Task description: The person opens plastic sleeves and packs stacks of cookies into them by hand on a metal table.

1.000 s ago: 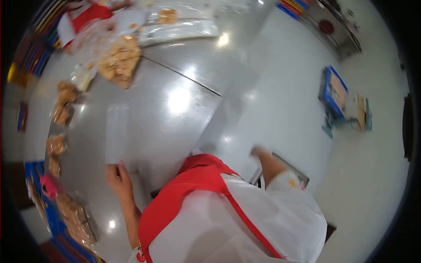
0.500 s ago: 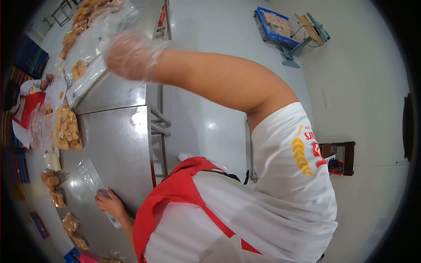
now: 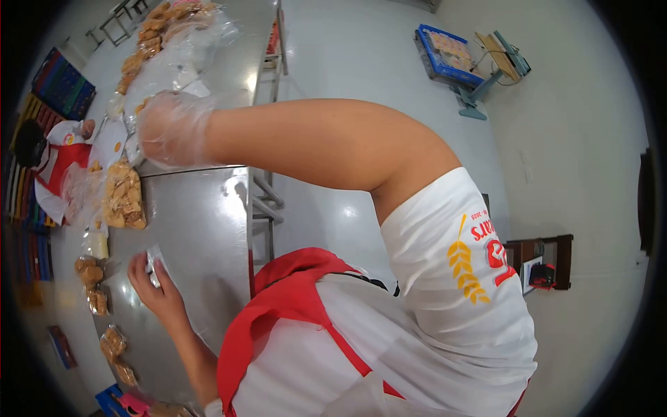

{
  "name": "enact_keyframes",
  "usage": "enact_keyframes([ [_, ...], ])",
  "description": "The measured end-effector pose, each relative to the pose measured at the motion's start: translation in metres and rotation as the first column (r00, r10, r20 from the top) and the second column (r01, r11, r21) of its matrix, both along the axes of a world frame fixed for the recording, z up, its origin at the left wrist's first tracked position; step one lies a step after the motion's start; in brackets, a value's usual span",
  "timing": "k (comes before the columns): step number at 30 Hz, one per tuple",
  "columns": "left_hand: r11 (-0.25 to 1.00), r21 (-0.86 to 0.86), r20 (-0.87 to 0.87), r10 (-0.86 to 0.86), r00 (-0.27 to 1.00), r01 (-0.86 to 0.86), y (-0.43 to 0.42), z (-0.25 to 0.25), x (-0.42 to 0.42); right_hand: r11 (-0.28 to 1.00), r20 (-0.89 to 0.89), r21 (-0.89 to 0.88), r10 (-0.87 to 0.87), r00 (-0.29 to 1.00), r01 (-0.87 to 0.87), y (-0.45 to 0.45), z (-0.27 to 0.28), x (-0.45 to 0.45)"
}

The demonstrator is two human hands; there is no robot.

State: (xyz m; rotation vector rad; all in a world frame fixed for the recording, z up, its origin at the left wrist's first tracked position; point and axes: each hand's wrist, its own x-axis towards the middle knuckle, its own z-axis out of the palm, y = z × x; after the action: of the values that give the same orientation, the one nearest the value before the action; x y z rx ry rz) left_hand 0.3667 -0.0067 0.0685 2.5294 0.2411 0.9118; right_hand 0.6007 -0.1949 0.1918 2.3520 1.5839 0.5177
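Observation:
My left hand (image 3: 161,290) is bare and sits over the steel table, fingers and thumb bent around a narrow clear plastic bag (image 3: 154,263). The bag runs back along my wrist. My right hand (image 3: 170,131), in a loose clear plastic glove, reaches across the far part of the table. Its fingers are hidden by the glove and the angle, so what it holds, if anything, does not show. Close to it lies a large clear bag of flat golden-brown pieces (image 3: 125,198). Clear plastic sheets (image 3: 184,59) lie just beyond the right hand.
Small packs of brown biscuits (image 3: 90,272) line the table's far edge. More brown packs (image 3: 149,35) are heaped at the top. A co-worker in a red apron (image 3: 66,167) stands across the steel table (image 3: 201,208). A blue crate (image 3: 448,52) sits on a scale behind.
My right hand has come down and left, toward the bag of brown pieces. My left hand has moved up the table along with the clear bag. The view has shifted slightly.

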Motion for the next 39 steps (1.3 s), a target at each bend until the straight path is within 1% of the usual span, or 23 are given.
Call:
enact_keyframes([
  [1, 0.994, 0.025, 0.099, -0.107, 0.989, 0.105, -0.016, 0.025, 0.011, 1.000, 0.004, -0.011, -0.020, 1.000, 0.020, 0.006, 0.000, 0.000],
  [3, 0.967, 0.060, 0.201, -0.255, 0.946, 0.248, -0.058, 0.081, 0.026, 0.997, 0.012, -0.035, -0.063, 0.998, 0.063, 0.016, -0.002, 0.000],
  [5, 0.881, 0.146, 0.249, -0.473, 0.845, 0.450, -0.083, 0.115, 0.035, 0.998, 0.007, -0.061, -0.016, 1.000, 0.016, 0.021, -0.002, 0.001],
  [7, 0.793, 0.235, 0.208, -0.606, 0.768, 0.562, -0.109, 0.141, 0.039, 0.997, 0.002, -0.068, 0.025, 1.000, -0.025, 0.020, 0.002, -0.002],
  [9, 0.704, 0.305, 0.154, -0.701, 0.696, 0.642, -0.136, 0.161, 0.047, 0.996, -0.006, -0.060, 0.066, 0.998, -0.067, 0.014, 0.008, -0.007],
  [13, 0.519, 0.377, 0.026, -0.834, 0.551, 0.767, -0.179, 0.179, 0.062, 0.988, -0.060, -0.012, 0.153, 0.986, -0.154, 0.043, -0.034, 0.021],
  [14, 0.473, 0.391, -0.009, -0.856, 0.517, 0.789, -0.187, 0.181, 0.065, 0.989, -0.047, -0.011, 0.150, 0.988, -0.151, 0.039, -0.032, 0.013],
  [17, 0.419, 0.450, -0.044, -0.872, 0.488, 0.789, -0.205, 0.172, 0.080, 0.989, -0.026, 0.007, 0.150, 0.988, -0.150, 0.030, -0.025, -0.004],
  [20, 0.379, 0.495, 0.036, -0.908, 0.417, 0.782, -0.201, 0.163, 0.085, 0.987, -0.025, 0.042, 0.159, 0.987, -0.158, 0.030, -0.021, -0.004],
  [24, 0.403, 0.454, 0.073, -0.906, 0.417, 0.795, -0.193, 0.156, 0.079, 0.972, -0.009, 0.151, 0.184, 0.983, -0.181, 0.022, -0.027, -0.004],
  [26, 0.427, 0.409, 0.119, -0.901, 0.417, 0.807, -0.183, 0.152, 0.077, 0.973, -0.031, 0.148, 0.181, 0.983, -0.174, 0.018, -0.029, -0.008],
  [29, 0.519, 0.435, 0.166, -0.849, 0.501, 0.736, -0.158, 0.148, 0.068, 0.970, -0.037, 0.159, 0.191, 0.981, -0.183, 0.007, -0.027, -0.013],
  [30, 0.573, 0.425, 0.165, -0.810, 0.563, 0.700, -0.148, 0.146, 0.066, 0.968, -0.036, 0.165, 0.198, 0.979, -0.190, 0.004, -0.028, -0.013],
  [31, 0.625, 0.416, 0.162, -0.766, 0.622, 0.660, -0.138, 0.145, 0.065, 0.975, -0.057, 0.154, 0.172, 0.983, -0.162, 0.003, -0.027, -0.012],
  [34, 0.786, 0.318, 0.167, -0.597, 0.785, 0.530, -0.103, 0.132, 0.073, 0.989, -0.118, 0.125, 0.090, 0.989, -0.075, -0.002, -0.029, -0.004],
  [36, 0.904, 0.129, 0.120, -0.422, 0.899, 0.407, -0.080, 0.119, 0.088, 0.994, -0.156, 0.108, 0.032, 0.987, -0.015, -0.011, -0.033, 0.005],
  [37, 0.943, 0.037, 0.080, -0.332, 0.940, 0.330, -0.072, 0.110, 0.094, 0.992, -0.139, 0.126, 0.020, 0.990, -0.003, -0.016, -0.038, 0.012],
  [39, 0.928, 0.207, 0.013, -0.320, 0.947, 0.310, -0.058, 0.088, 0.104, 0.987, -0.102, 0.159, -0.005, 0.995, 0.021, -0.025, -0.053, 0.031],
])
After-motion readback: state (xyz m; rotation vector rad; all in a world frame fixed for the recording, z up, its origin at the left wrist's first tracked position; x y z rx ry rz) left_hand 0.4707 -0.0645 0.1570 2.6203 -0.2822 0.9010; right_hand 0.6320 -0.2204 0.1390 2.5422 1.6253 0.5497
